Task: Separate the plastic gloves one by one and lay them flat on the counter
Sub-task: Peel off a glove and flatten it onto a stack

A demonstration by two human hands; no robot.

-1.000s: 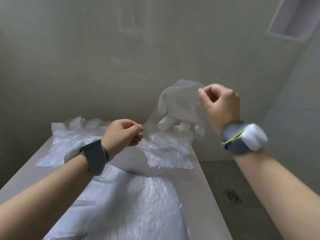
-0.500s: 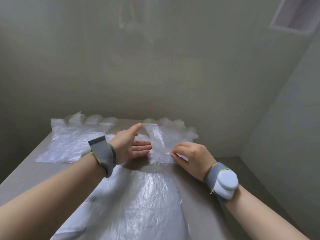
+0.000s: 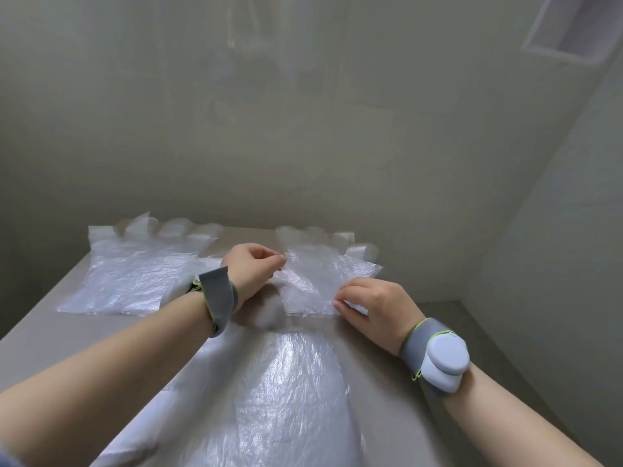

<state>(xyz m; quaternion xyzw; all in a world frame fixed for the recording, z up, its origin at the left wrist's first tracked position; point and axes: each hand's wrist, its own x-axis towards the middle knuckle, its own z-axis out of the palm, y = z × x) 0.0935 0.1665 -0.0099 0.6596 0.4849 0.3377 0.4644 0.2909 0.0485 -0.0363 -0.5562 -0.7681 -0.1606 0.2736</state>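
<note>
So far first glove (image 3: pixel 135 278) flat on counter (image 3: pixel 387 369) beyond pile (image 3: pixel 276 399), leftward — second glove (image 3: pixel 313 288) just beyond pile, left hand (image 3: pixel 251 271) and right hand (image 3: pixel 374 303) pinching its edges; pile left to separate

The long, pale beige counter (image 3: pixel 387 382) carries three things. A clear, crinkled plastic glove (image 3: pixel 313 284) lies flat between the fingers of the left hand (image 3: pixel 251 269) and those of the right hand (image 3: pixel 374 305), which pinch its edges. A second clear plastic glove (image 3: pixel 135 274) lies flat well to the left of the left fingers. Nearer than both sets of fingers lies a broad pile of clear crinkled plastic film (image 3: pixel 279 399).
</note>
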